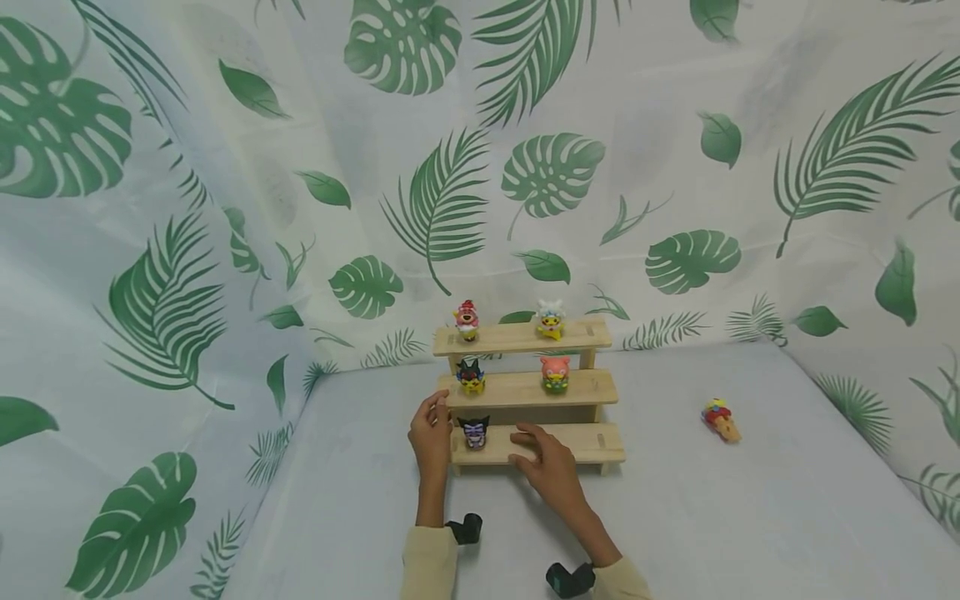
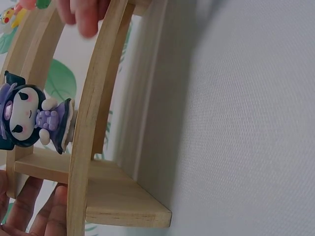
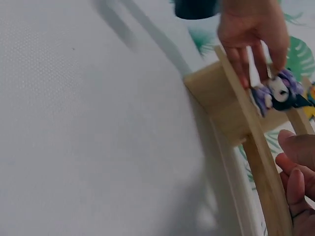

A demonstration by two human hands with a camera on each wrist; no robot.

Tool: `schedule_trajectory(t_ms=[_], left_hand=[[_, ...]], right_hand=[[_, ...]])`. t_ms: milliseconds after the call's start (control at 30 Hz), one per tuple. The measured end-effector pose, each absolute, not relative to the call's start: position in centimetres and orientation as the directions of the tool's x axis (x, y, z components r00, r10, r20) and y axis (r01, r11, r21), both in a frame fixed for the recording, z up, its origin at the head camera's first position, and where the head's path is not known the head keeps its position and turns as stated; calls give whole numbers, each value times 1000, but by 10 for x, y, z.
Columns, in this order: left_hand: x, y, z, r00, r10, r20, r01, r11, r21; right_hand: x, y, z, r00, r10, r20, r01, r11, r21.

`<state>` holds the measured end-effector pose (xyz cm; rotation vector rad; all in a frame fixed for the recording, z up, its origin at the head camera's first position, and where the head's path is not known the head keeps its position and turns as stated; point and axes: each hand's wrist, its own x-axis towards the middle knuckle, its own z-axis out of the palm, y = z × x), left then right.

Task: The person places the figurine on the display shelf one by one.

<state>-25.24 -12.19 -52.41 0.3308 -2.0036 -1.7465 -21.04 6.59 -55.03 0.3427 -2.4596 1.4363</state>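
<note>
A three-step wooden display shelf (image 1: 525, 389) stands near the back wall. My left hand (image 1: 431, 433) holds its left end, digits on either side of the middle board's end; their contact is partly hidden. Beside that hand, on the bottom step, a black-and-purple figurine (image 1: 474, 433) stands upright, its front plain in the left wrist view (image 2: 37, 115). My right hand (image 1: 546, 462) hovers at the middle of the bottom step, thumb and fingers bent apart with nothing between them. In the right wrist view, the right fingers (image 3: 298, 191) are beside the board's front edge.
On the middle step are a dark-eared figurine (image 1: 471, 377) and a pink figurine (image 1: 556, 375). The top step carries a red-hatted figurine (image 1: 467, 322) and a white-topped yellow figurine (image 1: 551, 321). A red-and-tan figurine (image 1: 722, 421) lies on the white tabletop (image 1: 750, 508), right of the shelf.
</note>
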Motion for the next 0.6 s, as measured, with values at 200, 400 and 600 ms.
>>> schedule_trajectory(t_ms=[200, 400, 600], left_hand=[[-253, -121, -525, -867, -469, 170, 105, 162, 981], [-252, -121, -525, -870, -463, 169, 101, 167, 981], [-252, -121, -525, -869, -462, 175, 110, 163, 980]], right_hand=[[-201, 91, -550, -925, -6, 381, -360, 341, -868], [-187, 120, -559, -920, 166, 355, -317, 217, -923], [-181, 157, -561, -861, 438, 257, -202, 169, -965]])
